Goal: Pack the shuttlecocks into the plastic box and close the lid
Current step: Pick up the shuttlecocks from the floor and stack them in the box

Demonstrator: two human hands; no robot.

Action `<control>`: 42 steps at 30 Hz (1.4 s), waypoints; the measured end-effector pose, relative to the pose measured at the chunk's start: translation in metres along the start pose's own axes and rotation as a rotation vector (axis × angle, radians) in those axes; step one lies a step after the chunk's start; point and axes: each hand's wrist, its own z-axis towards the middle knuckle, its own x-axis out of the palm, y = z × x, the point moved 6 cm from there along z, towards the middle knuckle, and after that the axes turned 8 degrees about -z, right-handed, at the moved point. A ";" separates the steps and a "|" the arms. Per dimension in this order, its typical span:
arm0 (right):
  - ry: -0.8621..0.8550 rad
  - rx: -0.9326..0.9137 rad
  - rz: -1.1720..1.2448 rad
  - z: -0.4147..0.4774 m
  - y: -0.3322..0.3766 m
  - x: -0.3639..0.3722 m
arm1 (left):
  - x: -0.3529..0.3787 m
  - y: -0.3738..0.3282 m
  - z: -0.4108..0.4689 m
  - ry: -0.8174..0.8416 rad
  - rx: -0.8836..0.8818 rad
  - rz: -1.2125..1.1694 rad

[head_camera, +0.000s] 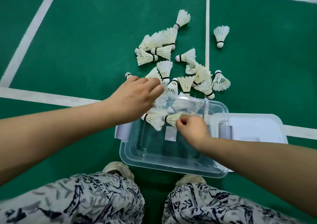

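Note:
A clear plastic box (pixel 137 155) sits open on the green court floor in front of my feet. Several white feather shuttlecocks (pixel 163 52) lie scattered on the floor beyond it. A few lie in the box's far end. My right hand (pixel 192 127) is inside the box, fingers pinched on the feathers of one shuttlecock (pixel 172 118). My left hand (pixel 135 96) hovers over the box's far left corner, fingers curled over shuttlecocks; what it grips is hidden. Another shuttlecock (pixel 152 119) lies just below it. The lid (pixel 257 126) lies flat to the right of the box.
White court lines (pixel 207 35) cross the green floor. One stray shuttlecock (pixel 221 36) sits apart at the upper right. My two shoes (pixel 118 169) and patterned trouser legs are right behind the box's near edge.

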 end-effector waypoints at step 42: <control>0.198 0.142 0.242 0.018 0.004 0.033 | 0.006 -0.006 -0.007 0.008 0.045 -0.160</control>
